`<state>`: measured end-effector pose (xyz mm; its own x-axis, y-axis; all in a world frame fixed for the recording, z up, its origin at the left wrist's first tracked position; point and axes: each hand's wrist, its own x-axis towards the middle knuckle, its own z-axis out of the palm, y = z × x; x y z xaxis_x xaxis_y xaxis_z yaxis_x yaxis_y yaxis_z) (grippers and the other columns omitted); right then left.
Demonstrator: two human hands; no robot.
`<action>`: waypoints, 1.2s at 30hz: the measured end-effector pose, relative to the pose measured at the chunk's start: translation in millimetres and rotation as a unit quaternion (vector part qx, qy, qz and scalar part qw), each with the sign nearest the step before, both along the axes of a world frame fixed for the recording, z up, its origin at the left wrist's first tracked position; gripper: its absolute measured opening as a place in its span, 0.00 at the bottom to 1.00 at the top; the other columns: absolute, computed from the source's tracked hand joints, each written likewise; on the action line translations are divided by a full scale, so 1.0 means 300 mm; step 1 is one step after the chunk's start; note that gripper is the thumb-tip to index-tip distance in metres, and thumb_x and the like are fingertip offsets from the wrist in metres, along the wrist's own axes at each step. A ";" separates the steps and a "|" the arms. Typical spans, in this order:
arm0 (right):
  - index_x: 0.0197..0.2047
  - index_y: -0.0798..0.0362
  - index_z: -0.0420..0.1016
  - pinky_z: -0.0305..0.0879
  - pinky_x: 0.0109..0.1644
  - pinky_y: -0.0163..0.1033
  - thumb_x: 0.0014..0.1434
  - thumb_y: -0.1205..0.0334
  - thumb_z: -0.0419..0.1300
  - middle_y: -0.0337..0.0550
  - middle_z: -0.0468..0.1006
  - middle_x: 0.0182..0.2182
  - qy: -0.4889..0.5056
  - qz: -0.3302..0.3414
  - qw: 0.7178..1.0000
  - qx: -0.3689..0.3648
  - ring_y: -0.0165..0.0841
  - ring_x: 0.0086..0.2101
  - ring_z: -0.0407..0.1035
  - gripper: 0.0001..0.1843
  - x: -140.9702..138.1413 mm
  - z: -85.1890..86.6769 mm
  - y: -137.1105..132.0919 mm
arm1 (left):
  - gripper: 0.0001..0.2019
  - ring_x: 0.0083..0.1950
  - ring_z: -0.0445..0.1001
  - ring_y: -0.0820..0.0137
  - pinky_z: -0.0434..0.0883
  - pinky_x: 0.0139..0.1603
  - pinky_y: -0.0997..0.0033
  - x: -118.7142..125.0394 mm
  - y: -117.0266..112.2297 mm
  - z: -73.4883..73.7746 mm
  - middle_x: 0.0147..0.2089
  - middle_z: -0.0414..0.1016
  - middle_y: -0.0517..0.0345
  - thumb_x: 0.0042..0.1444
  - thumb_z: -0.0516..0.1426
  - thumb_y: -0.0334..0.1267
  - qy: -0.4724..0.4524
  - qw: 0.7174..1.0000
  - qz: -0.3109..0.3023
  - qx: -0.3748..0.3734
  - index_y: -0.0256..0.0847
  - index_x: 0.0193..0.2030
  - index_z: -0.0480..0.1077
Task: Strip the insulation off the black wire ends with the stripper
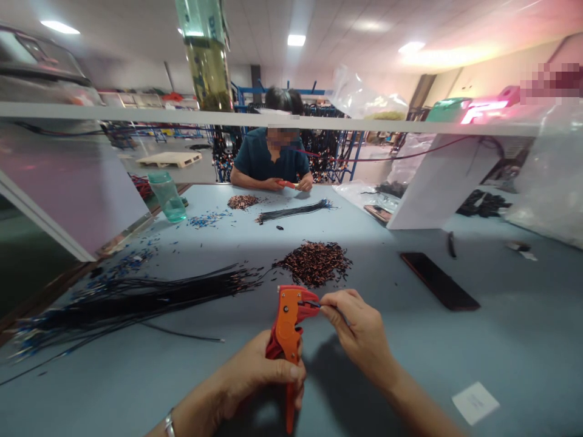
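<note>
My left hand grips the handles of an orange wire stripper, held upright low in the middle of the view. My right hand pinches a short black wire and holds its end in the stripper's jaws. Just beyond the tool lies a heap of copper-tipped wire pieces on the grey-blue table. A long bundle of black wires stretches away to my left.
A black phone lies to the right, a white paper slip near the front right. Across the table a person in a dark shirt works with another stripper, a wire bundle and a small heap. A green bottle stands at left.
</note>
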<state>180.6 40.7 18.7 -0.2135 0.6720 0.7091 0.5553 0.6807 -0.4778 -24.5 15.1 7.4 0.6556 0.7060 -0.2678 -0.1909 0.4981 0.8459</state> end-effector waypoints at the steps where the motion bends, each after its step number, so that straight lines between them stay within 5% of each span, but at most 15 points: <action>1: 0.35 0.52 0.70 0.61 0.39 0.36 0.66 0.68 0.55 0.37 0.76 0.27 0.000 0.001 1.000 0.001 0.30 0.28 0.68 0.07 0.000 0.000 0.001 | 0.15 0.24 0.74 0.68 0.70 0.30 0.68 0.004 -0.001 0.004 0.24 0.72 0.59 0.45 0.65 0.37 0.007 1.000 0.005 -0.001 0.39 0.32 0.62; 11: 0.35 0.52 0.71 0.62 0.39 0.36 0.65 0.68 0.55 0.37 0.76 0.27 0.009 0.000 1.000 -0.001 0.30 0.28 0.69 0.07 0.004 -0.012 0.006 | 0.17 0.17 0.68 0.73 0.66 0.21 0.74 0.032 -0.020 0.023 0.17 0.67 0.63 0.44 0.66 0.43 0.055 0.998 0.036 0.011 0.40 0.27 0.62; 27: 0.30 0.51 0.70 0.62 0.35 0.37 0.64 0.67 0.55 0.36 0.74 0.23 0.024 -0.023 0.999 -0.013 0.31 0.25 0.65 0.10 -0.008 -0.006 -0.001 | 0.24 0.13 0.64 0.76 0.63 0.16 0.78 0.055 -0.027 -0.012 0.14 0.64 0.68 0.42 0.68 0.52 0.061 0.997 0.054 0.016 0.42 0.27 0.59; 34: 0.29 0.50 0.68 0.61 0.34 0.36 0.63 0.67 0.55 0.35 0.71 0.21 0.033 -0.025 0.999 -0.026 0.31 0.25 0.63 0.11 -0.011 -0.014 0.002 | 0.25 0.09 0.50 0.82 0.53 0.11 0.80 0.065 -0.026 -0.007 0.11 0.53 0.75 0.41 0.68 0.53 0.079 0.992 0.098 0.009 0.44 0.25 0.56; 36: 0.29 0.50 0.69 0.61 0.33 0.35 0.63 0.67 0.55 0.35 0.71 0.21 0.029 -0.024 0.999 -0.034 0.31 0.25 0.64 0.10 -0.011 -0.015 0.004 | 0.24 0.10 0.54 0.81 0.55 0.13 0.80 0.064 -0.025 -0.009 0.12 0.56 0.72 0.42 0.68 0.53 0.082 0.991 0.103 0.028 0.43 0.24 0.57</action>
<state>177.2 42.0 14.3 -0.1396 0.7279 0.6714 0.5562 0.6186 -0.5550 -5.3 7.5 4.6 0.4472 0.8370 -0.3154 -0.1418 0.4145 0.8989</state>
